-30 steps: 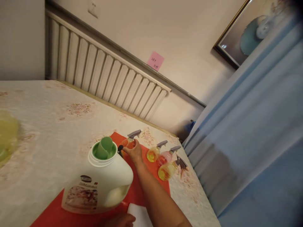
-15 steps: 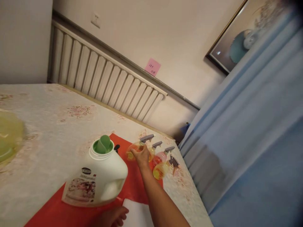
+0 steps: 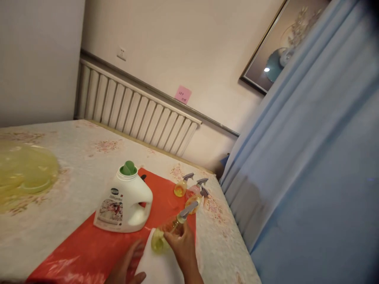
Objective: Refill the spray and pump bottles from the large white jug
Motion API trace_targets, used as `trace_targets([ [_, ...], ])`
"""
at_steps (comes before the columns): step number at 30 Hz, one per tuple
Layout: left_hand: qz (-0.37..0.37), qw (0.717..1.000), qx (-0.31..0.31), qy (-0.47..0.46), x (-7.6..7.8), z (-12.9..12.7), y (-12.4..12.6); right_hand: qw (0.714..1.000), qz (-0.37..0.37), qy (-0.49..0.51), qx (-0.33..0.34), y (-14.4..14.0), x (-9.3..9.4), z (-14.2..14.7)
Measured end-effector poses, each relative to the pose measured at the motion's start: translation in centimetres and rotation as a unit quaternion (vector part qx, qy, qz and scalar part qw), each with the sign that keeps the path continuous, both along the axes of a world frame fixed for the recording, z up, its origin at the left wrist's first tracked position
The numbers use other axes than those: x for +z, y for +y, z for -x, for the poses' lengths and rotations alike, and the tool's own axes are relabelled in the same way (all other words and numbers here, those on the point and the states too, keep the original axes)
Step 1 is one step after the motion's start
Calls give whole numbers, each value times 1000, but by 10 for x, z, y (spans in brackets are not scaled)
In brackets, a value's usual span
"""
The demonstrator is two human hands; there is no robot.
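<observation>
My right hand [image 3: 184,243] is closed around the neck of a clear spray bottle [image 3: 160,240] with yellow liquid and a grey trigger head. The bottle tilts over a white sheet or cloth [image 3: 158,266]; whether it touches it I cannot tell. My left hand [image 3: 128,265], slightly blurred, is open with thumb and fingers apart, at the left edge of the white piece. Beyond them a big white jug [image 3: 134,215] stands upright with a green scoop-like piece [image 3: 129,168] in its mouth. Several more spray bottles, including a yellow one [image 3: 180,189], stand to the right.
A glossy red sheet [image 3: 79,244] lies under the jug on a flowered tablecloth [image 3: 79,173]. At the left is a translucent yellow-green object [image 3: 26,169]. A radiator [image 3: 133,106] runs along the wall behind, and a blue curtain [image 3: 296,157] hangs at the right.
My right hand has lifted the spray bottle from the group and brought it nearer, over the white piece. My left hand has opened wider. The camera view has shifted.
</observation>
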State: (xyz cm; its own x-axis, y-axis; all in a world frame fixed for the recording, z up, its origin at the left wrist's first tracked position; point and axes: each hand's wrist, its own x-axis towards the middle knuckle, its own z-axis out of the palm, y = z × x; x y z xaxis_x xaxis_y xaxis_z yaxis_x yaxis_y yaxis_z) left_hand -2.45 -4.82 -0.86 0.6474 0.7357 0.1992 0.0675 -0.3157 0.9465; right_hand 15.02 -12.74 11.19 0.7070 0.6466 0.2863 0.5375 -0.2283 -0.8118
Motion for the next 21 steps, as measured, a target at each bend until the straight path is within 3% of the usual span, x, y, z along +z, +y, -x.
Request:
trace_targets([
  [4,-104,994,20,13,-2,2,-21,999,-12,33,26,-31,5,33],
  [7,-138,990,22,25,-5,-1,-34,997,-15,58,56,-48,7,52],
  [16,-57,996,27,65,26,-2,-71,991,-2,98,90,-69,-2,71],
  [21,-36,997,56,38,17,-3,-77,988,-13,111,105,-78,2,73],
])
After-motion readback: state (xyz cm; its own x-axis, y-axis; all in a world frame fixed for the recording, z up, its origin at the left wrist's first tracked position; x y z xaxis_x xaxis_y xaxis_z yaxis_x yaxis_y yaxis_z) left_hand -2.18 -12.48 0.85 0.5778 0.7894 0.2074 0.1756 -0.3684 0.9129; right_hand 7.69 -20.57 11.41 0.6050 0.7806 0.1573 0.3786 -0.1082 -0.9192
